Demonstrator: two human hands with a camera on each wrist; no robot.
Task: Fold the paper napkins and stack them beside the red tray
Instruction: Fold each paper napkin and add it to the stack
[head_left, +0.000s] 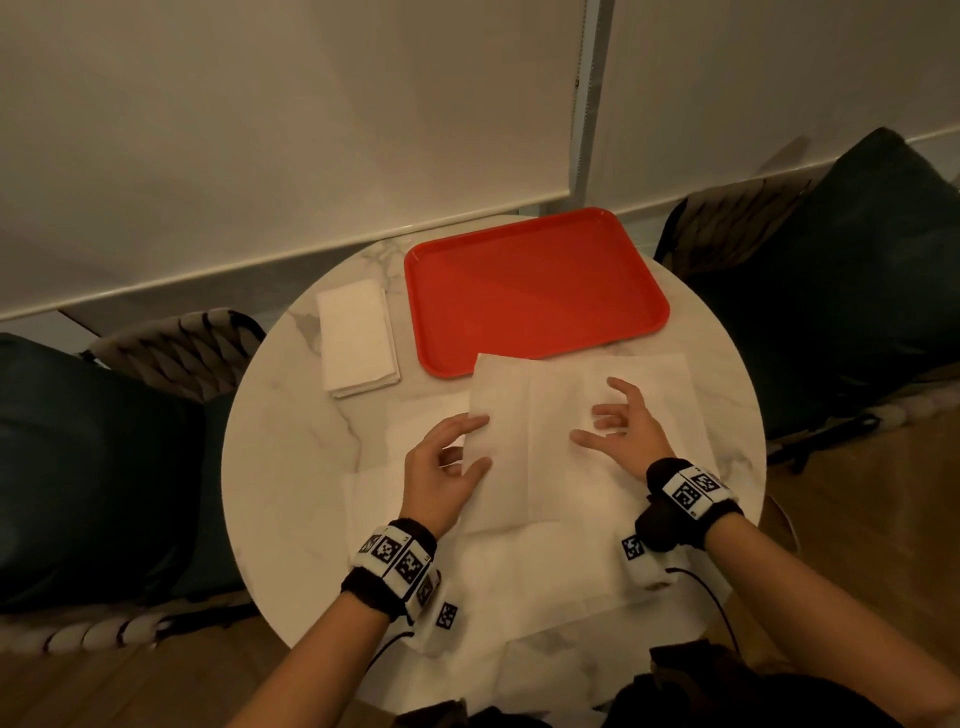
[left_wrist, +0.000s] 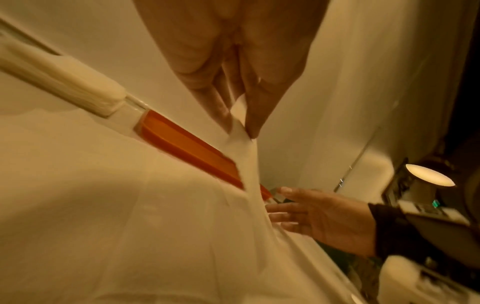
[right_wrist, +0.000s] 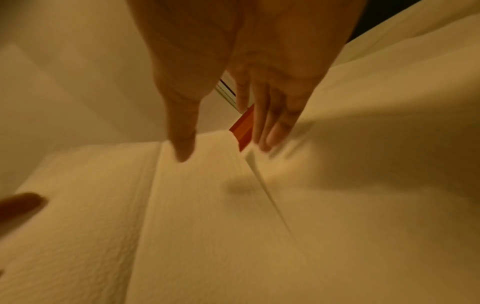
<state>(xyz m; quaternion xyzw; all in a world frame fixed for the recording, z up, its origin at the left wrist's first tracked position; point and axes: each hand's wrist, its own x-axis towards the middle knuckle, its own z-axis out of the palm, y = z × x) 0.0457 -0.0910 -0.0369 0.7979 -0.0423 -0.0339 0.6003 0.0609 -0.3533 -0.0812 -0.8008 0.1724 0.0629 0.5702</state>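
Napkin (head_left: 561, 441) lies spread on the table (head_left: 291, 467), its far edge overlapping the red tray (head_left: 535, 291) at twelve o'clock. Left hand (head_left: 441, 467) pinches its nine o'clock edge; right hand (head_left: 621, 423) hovers over it, fingers spread.

Left wrist view: fingers (left_wrist: 249, 111) pinch the raised paper.

Right wrist view: relaxed fingers (right_wrist: 270, 131) just above the sheet.

Folded stack (head_left: 356, 338) sits at the tray's nine o'clock.

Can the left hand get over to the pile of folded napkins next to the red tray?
Probably yes. The pile of folded napkins lies on the left hand's side of the table, with only bare table between. But its fingers are pinching the open napkin, so it would carry that along or let go.
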